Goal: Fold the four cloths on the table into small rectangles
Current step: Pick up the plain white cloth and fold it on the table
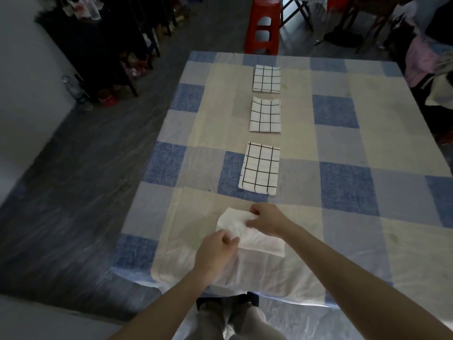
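Both your arms reach in from the near edge, forearms bare, and meet over the white cloth at the near end of the table. Your left hand sits at the near left side of that cloth with the fingers curled in and the thumb tucked against them, pinching the cloth's edge from what shows, though the grip itself is partly hidden by the hand. Your right hand is at the far right side, knuckles up, fingers bent and nipping a fold of the fabric between thumb and fingertips. The cloth looks rumpled and partly folded, lying flat on the blue and cream checked tablecloth. Further away, in a straight row up the middle of the table, you've got three grid cloths already in neat rectangles: the near grid cloth, the middle grid cloth and the far grid cloth, each well apart from the next. No boxes or trays anywhere on the table that I can see. A red stool stands past the far edge.
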`<state>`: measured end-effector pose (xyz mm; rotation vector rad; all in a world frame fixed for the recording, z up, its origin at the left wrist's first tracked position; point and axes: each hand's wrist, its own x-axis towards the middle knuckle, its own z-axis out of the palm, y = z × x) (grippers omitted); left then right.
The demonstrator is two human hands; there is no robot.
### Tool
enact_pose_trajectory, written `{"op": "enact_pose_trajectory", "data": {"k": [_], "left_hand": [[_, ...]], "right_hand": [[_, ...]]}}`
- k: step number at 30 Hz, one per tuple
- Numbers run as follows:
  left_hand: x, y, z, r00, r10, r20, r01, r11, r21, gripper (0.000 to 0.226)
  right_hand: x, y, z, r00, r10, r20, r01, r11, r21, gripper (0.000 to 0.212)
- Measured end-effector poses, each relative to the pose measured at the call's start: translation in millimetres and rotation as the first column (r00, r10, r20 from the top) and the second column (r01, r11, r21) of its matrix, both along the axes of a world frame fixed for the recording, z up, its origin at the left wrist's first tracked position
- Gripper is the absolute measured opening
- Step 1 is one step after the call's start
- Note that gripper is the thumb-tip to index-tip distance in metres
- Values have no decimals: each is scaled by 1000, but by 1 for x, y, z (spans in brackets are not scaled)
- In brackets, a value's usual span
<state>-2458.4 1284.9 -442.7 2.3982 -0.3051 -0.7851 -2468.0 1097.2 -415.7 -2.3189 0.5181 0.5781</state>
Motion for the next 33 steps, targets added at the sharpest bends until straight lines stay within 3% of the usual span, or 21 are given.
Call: {"op": "enact_pose_trajectory", "data": {"k": [5, 8, 11, 14, 19, 22, 25, 28, 33], "left_hand": [[5, -4, 3, 934, 292, -206, -322, 938, -128, 46], [7, -11, 8, 820, 332, -467, -488, 832, -264, 69], [11, -19, 20, 740, 149, -655, -471, 811, -348, 44], [17, -29, 28, 709, 107, -697, -481, 796, -367, 22], [40, -50, 43, 790, 149, -594, -421, 837, -350, 9], [56, -66, 60, 851, 140, -505, -359, 858, -367, 13], [66, -78, 73, 928, 161, -337, -311, 833, -458, 16], [67, -70, 69, 989, 92, -118, -141, 838, -527, 22], [43, -24, 22, 984, -164, 75, 179, 938, -298, 26]], "right_hand": [[-17, -13, 15, 969, -245, 40, 217, 914, 343, 43], [-29, -20, 24, 921, -389, 30, 315, 785, 534, 23], [-38, -24, 30, 886, -463, 24, 350, 701, 621, 17], [-44, -28, 29, 860, -510, 7, 377, 646, 663, 19], [-46, -40, 26, 827, -562, 1, 436, 644, 628, 20], [-39, -43, 34, 816, -568, 104, 412, 698, 586, 14], [-34, -44, 45, 804, -539, 252, 364, 780, 509, 14], [-42, -41, 38, 796, -490, 355, 374, 860, 347, 13], [-83, -18, -3, 907, -322, 270, 313, 947, 80, 21]]}}
